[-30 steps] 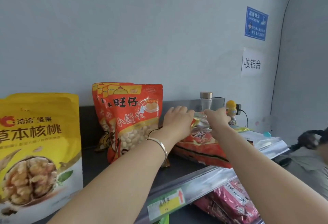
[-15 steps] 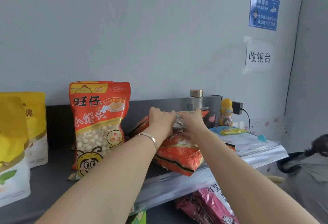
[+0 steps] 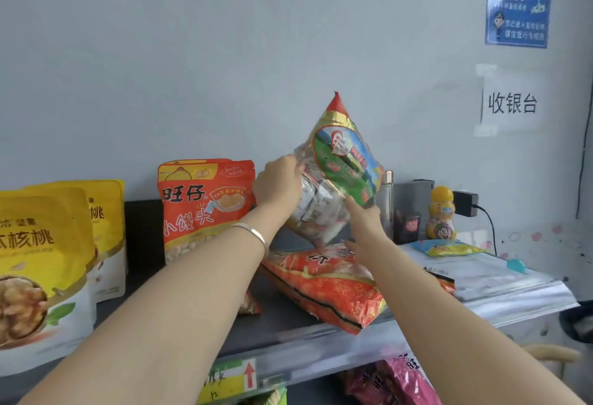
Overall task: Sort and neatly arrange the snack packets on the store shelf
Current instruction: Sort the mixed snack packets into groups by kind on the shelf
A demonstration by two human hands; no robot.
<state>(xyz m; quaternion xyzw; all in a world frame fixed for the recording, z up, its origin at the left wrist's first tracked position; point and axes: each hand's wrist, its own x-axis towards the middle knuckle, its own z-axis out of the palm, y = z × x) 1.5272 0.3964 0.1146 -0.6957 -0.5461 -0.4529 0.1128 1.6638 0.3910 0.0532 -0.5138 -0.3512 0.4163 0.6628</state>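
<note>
Mid-sort, with 1 packet in the air. Holding a clear packet with a green label (image 3: 337, 180) tilted, pointed top corner toward 12 o'clock, clear of the shelf (image 3: 276, 314) and just above a flat red-orange packet (image 3: 333, 289) lying at its 6 o'clock. Gripping it with the left hand (image 3: 277, 184) at the 9 o'clock edge, fingers curled round the plastic. Bracing it with the right hand (image 3: 365, 221) at the 5 o'clock corner, fingers up against the bag; cannot tell whether pinching or only propping. Wearing a silver bangle (image 3: 253, 233) on the left wrist.

At 9 o'clock of the held packet: standing orange pouches (image 3: 205, 208), upright, then yellow walnut pouches (image 3: 41, 260) further out the same way, also upright. At 3 o'clock: a yellow bottle (image 3: 441, 212) and a small blue-and-yellow sachet (image 3: 446, 248) lying flat, well apart from both hands.

Judged as the step of taking 1 stray packet to stand it up or move it to its own kind; no matching packet seen on this shelf. Calls next for a choice of spot, probably the bare gap between the orange pouches and the flat packet, then base down first and face squared forward. Handle as a soft bag of loose pieces: likely to slump unless leaned on a neighbour. Leaves the flat red-orange packet to stand up afterwards.
</note>
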